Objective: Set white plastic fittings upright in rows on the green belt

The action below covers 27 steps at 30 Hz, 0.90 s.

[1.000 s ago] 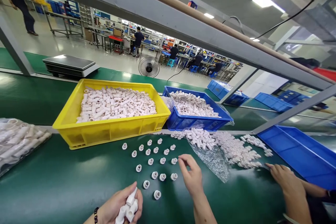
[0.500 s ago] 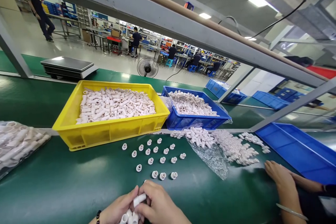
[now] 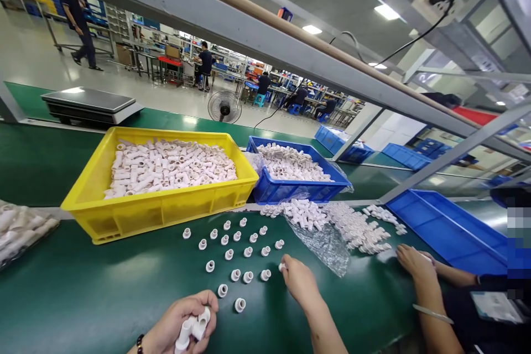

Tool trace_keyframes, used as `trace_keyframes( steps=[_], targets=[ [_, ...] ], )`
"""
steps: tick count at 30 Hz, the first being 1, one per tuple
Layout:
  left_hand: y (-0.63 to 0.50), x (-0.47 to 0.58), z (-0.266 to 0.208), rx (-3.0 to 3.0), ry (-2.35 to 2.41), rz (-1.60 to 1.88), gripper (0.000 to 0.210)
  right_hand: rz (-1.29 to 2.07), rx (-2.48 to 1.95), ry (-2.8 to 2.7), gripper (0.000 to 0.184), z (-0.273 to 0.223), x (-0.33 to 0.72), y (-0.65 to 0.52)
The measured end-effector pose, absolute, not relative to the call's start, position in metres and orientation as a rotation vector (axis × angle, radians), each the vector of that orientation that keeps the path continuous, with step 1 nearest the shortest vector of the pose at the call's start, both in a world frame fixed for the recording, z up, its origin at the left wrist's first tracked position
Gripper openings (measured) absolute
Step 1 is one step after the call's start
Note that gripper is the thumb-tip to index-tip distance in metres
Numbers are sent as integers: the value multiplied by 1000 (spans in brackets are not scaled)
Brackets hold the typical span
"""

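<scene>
My left hand (image 3: 186, 323) is curled around several white plastic pipe fittings (image 3: 192, 326), low in the view. Out to the right, my right hand (image 3: 301, 282) pinches one white pipe fitting (image 3: 282, 267) at the table surface; my fingers partly cover it. Several more fittings (image 3: 248, 277) stand upright in loose rows on the green tabletop (image 3: 141, 282). Two of these, one a short fitting (image 3: 239, 305), stand just right of my left hand.
Behind the rows, a yellow bin (image 3: 166, 218) and a blue bin (image 3: 298, 192) hold many fittings. Piled fittings (image 3: 357, 227) lie by a plastic sheet (image 3: 321, 246). At right, a co-worker's hand (image 3: 417, 263) is near another blue bin (image 3: 448, 232). A metal bar (image 3: 265, 38) crosses overhead.
My right hand has moved away from my left hand to the right, carrying a fitting. Two standing fittings show where my hands were. The view has shifted slightly right.
</scene>
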<state>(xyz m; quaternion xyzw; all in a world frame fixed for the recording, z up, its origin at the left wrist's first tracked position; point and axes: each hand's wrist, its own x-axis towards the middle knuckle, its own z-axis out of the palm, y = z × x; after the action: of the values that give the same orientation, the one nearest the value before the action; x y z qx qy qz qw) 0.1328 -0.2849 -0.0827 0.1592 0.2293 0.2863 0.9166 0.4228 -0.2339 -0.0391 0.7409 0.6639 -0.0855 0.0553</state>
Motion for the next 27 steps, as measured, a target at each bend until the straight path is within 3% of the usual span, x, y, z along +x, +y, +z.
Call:
trace_keyframes(
  steps=[4, 9, 15, 19, 27],
  targets=[
    [-283, 132, -79, 329, 441, 575, 29, -249, 2244, 2003, 19, -41, 422, -234],
    [-280, 131, -78, 288, 405, 565, 45, -176, 2294, 2361, 24, -4, 398, -246],
    [-280, 133, -75, 277, 492, 586, 46, -714, 1479, 3019, 16, 5, 316, -276],
    [-283, 136, -78, 205, 633, 592, 46, -767, 1317, 2956, 30, -9, 277, -283],
    [-291, 141, -81, 414, 728, 544, 65, -683, 1421, 2787, 15, -20, 277, -281]
  ],
)
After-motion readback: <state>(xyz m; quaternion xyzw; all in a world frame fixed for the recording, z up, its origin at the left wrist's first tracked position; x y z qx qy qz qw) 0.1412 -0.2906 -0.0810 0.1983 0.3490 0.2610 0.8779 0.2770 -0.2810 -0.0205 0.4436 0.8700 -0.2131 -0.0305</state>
